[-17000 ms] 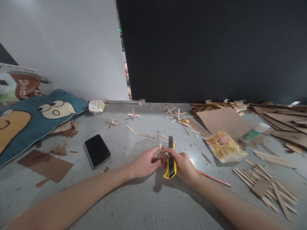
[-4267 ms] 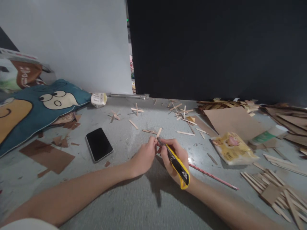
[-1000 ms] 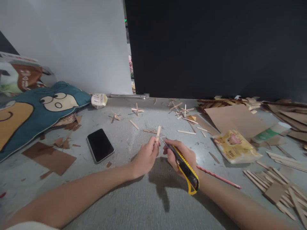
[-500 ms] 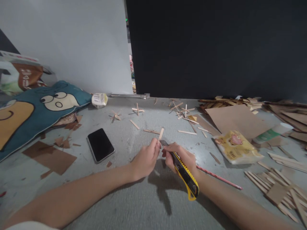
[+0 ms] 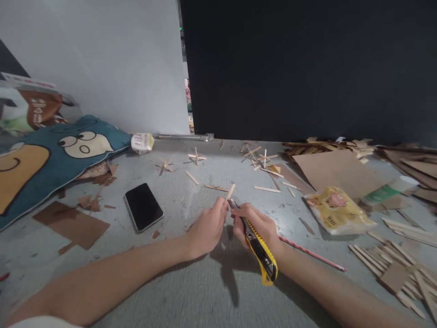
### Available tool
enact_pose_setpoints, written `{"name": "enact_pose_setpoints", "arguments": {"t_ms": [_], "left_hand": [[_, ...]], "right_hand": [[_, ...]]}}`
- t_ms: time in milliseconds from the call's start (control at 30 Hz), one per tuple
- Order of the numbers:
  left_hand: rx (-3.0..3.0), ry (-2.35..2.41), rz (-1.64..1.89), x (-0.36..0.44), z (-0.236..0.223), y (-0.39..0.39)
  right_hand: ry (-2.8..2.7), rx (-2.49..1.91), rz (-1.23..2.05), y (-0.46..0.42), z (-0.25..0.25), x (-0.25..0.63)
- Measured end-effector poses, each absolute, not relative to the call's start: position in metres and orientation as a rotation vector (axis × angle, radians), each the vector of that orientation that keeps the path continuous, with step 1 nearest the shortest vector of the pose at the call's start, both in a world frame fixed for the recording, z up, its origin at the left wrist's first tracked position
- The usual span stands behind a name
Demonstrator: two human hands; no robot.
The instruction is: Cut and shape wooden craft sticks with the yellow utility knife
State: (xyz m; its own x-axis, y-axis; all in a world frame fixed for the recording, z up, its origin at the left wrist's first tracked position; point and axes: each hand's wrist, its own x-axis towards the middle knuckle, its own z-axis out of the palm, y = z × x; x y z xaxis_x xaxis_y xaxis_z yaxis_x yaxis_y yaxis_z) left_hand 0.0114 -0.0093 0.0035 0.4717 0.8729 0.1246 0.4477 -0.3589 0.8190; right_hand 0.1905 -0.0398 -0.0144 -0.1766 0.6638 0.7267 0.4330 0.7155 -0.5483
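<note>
Currently I count two hands at work in the head view, each with one thing. The left hand (image 5: 209,228) pinches one wooden craft stick (image 5: 231,191) between thumb and bent fingers, its rounded end tilting up and away from me. The right hand (image 5: 256,223) has its fingers curled around one yellow-and-black utility knife (image 5: 261,250), forefinger stretched toward the blade end. That end sits right at the stick, just above the left fingertips; from here I can't tell whether the edge touches wood.

Beyond the hands I count three loose sticks (image 5: 267,189) on the grey table (image 5: 153,291). Two crossed-stick pieces (image 5: 196,157) sit left of centre, with at least one more on the right, where overlapping sticks spoil my count. One bundle of sticks (image 5: 365,260) lies at lower right, too jumbled to number. I also have one smartphone (image 5: 144,207), one red striped pencil (image 5: 314,255) partly behind the right wrist, one yellow soft packet (image 5: 339,212) and one white-and-green tube (image 5: 387,191).

Against one second ago, the gap I saw between blade and stick has closed, and the stick leans further right. Seventeen seconds back, the knife stood nearly straight in my view; now it slants, butt toward lower right. The smartphone hasn't left its place.
</note>
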Motion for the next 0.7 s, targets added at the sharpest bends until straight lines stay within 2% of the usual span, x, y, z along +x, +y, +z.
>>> {"name": "enact_pose_setpoints", "arguments": {"t_ms": [467,700], "left_hand": [[1.951,1.041,0.845,0.017,-0.001,-0.006],[1.95,1.022,0.884,0.016,-0.005,-0.005]], "right_hand": [[-1.751,-1.017,0.277,-0.042,0.001,0.179],[-1.623,-1.136,0.476,-0.045,0.004,0.173]]}}
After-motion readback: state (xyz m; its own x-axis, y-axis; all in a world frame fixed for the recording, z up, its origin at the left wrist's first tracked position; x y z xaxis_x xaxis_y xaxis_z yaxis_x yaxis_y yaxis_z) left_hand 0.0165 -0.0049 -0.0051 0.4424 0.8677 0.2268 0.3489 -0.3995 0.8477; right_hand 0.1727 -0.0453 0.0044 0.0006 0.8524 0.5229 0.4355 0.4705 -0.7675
